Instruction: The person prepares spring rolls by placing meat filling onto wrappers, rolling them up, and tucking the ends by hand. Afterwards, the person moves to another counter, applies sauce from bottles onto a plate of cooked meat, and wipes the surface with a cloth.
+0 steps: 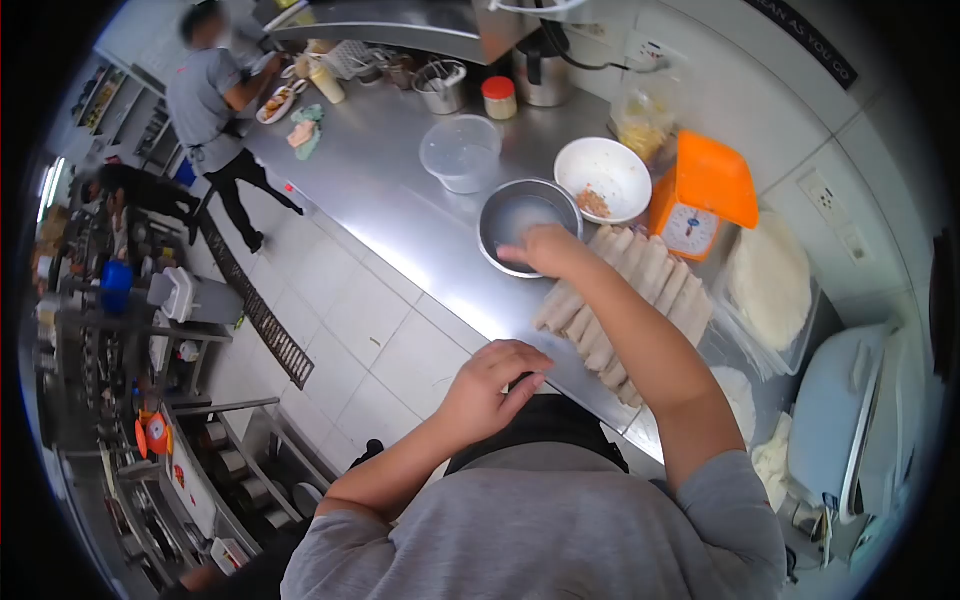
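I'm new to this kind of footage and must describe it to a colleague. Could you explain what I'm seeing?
There's no machine here: a person works with bare hands, and the single picture comes from a camera worn on their head, looking forward and down. The right hand reaches into a metal bowl of cloudy liquid; whether it grips anything is unclear. The left hand hovers before the body, holding nothing visible. On the steel counter are pale rolls, an orange scale, a white bowl and a clear tub, among other things.
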`<state>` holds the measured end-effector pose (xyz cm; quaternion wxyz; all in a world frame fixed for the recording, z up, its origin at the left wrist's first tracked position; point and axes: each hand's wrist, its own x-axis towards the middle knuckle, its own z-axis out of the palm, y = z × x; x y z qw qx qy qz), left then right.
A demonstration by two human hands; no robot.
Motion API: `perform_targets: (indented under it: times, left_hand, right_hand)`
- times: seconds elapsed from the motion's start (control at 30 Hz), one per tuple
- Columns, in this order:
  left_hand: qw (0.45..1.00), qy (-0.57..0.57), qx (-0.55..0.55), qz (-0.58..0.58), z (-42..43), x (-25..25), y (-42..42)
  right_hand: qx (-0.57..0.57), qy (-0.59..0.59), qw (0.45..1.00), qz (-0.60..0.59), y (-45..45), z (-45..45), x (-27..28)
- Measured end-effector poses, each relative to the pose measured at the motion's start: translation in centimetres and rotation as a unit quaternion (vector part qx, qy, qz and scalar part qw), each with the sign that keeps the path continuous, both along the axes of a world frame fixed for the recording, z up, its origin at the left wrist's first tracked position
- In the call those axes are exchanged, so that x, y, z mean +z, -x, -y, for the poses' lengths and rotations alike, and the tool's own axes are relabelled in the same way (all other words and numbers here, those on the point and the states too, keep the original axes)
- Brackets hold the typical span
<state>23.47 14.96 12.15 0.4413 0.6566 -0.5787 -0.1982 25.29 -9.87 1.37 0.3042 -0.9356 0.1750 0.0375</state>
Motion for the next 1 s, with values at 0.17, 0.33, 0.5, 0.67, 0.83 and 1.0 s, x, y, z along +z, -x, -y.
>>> perform_targets:
  times: [0.17, 0.33, 0.5, 0.67, 0.83, 1.0]
  left_hand:
    - [0.998, -0.019, -0.041, -0.035, 1.8, -0.3, 0.6]
    - [0.978, -0.07, -0.187, -0.057, 5.5, -0.3, 5.9]
    - [0.941, -0.071, -0.331, 0.014, 10.8, -5.8, 17.3]
    - [0.909, -0.166, -0.287, 0.253, 15.3, -12.9, 25.3]
    - [0.89, -0.16, -0.262, 0.337, 15.7, -15.0, 26.1]
    - [0.901, -0.144, -0.228, 0.339, 14.4, -14.3, 27.0]
  right_hand:
    - [-0.292, -0.612, 0.715, 0.17, 5.8, 2.3, 4.9]
    - [-0.277, -0.702, 0.56, 0.342, 24.7, 2.1, 8.3]
    - [-0.576, -0.147, 0.781, 0.19, 45.6, -1.2, 2.2]
    - [-0.321, 0.08, 0.943, -0.029, 46.2, -5.9, -5.8]
    - [-0.397, 0.143, 0.901, -0.099, 48.1, -4.7, -4.4]
    - [-0.285, 0.137, 0.948, -0.028, 45.3, -3.8, -7.1]
